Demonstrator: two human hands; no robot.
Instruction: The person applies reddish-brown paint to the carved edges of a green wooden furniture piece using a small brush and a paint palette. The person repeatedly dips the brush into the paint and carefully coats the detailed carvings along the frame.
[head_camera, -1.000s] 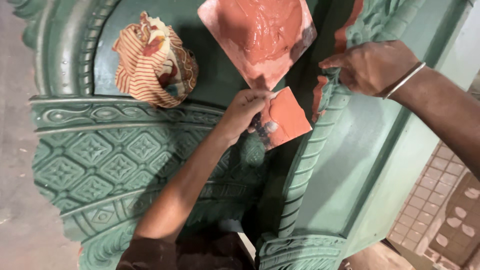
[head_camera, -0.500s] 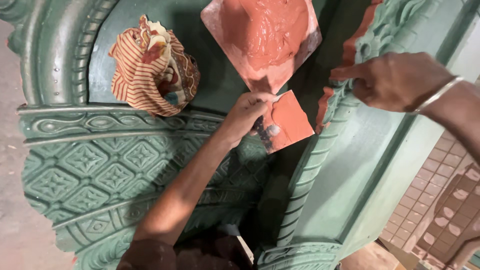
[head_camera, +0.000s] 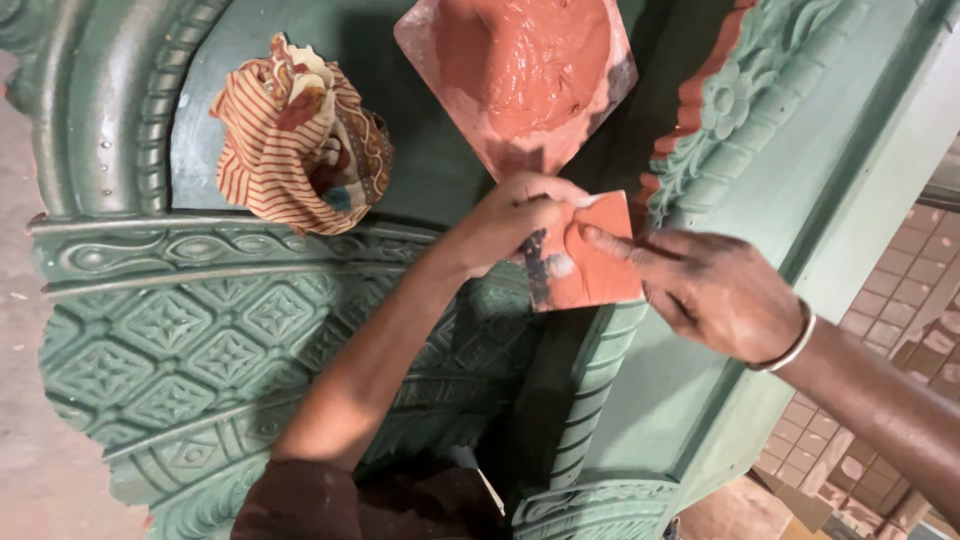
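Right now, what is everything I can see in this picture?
carved panel: one, green, ornate diamond and scroll relief, fills the left and centre.
carved border: one, green with a flower pattern, its inner edge coated reddish, upper right.
square board: one, pale, heaped with reddish-brown paste, top centre.
small flat scraper: one, smeared reddish-orange, centre, between both hands.
bundled cloth: one, striped red and cream, lying on the flat green surface upper left.
tiled floor: brownish tiles, right edge.
bracelet: one, silvery, on the right wrist.
left hand: its grip closed on the scraper.
right hand: fingers pressing on the scraper's coated face.
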